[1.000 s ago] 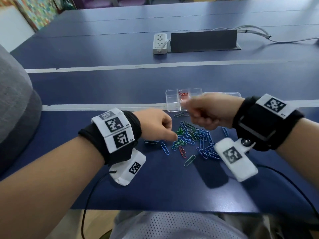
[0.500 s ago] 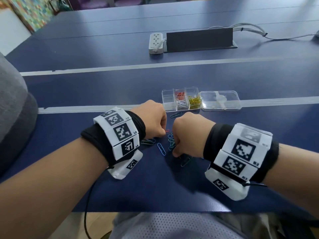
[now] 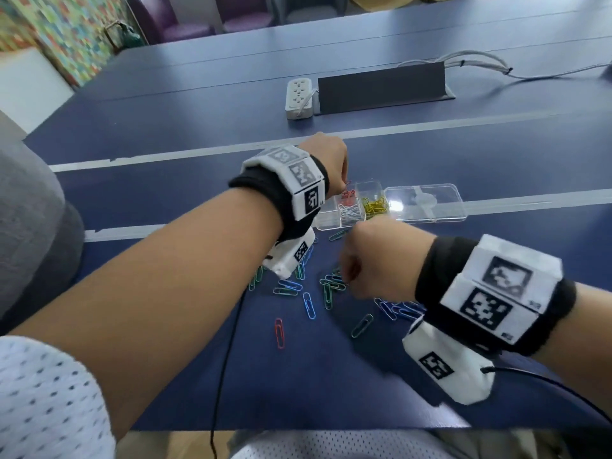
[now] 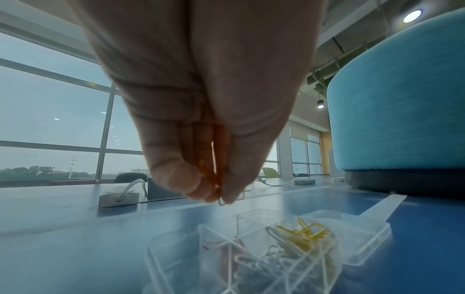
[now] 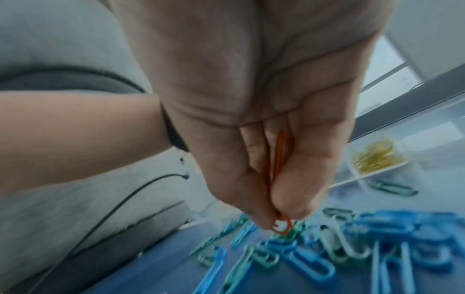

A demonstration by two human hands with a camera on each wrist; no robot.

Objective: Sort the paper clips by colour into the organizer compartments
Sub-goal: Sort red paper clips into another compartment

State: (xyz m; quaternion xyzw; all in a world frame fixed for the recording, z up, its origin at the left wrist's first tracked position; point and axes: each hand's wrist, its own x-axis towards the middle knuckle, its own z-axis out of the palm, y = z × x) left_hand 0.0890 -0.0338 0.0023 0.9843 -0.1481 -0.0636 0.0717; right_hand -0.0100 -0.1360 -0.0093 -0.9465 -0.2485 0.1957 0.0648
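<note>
A clear organizer (image 3: pixel 328 221) lies on the blue table, with red clips (image 3: pixel 347 197), white clips (image 3: pixel 351 213) and yellow clips (image 3: pixel 376 205) in separate compartments. My left hand (image 3: pixel 331 167) hovers over it and pinches a red paper clip (image 4: pixel 210 175) between thumb and fingers. My right hand (image 3: pixel 374 260) is low over the loose pile of blue and green clips (image 3: pixel 328 289) and pinches another red clip (image 5: pixel 280 179) just above it. In the left wrist view the organizer (image 4: pixel 176 248) sits right under the fingertips.
The organizer's open clear lid (image 3: pixel 427 202) lies to its right. One red clip (image 3: pixel 280 332) lies alone near the front. A white power strip (image 3: pixel 299 97), a dark cable box (image 3: pixel 381 87) and cables sit further back. A grey cushion (image 3: pixel 29 226) is at the left.
My left hand has lifted from the pile with a red clip and moved forward over the organizer. My right hand came back from the organizer to the pile and picked a red clip.
</note>
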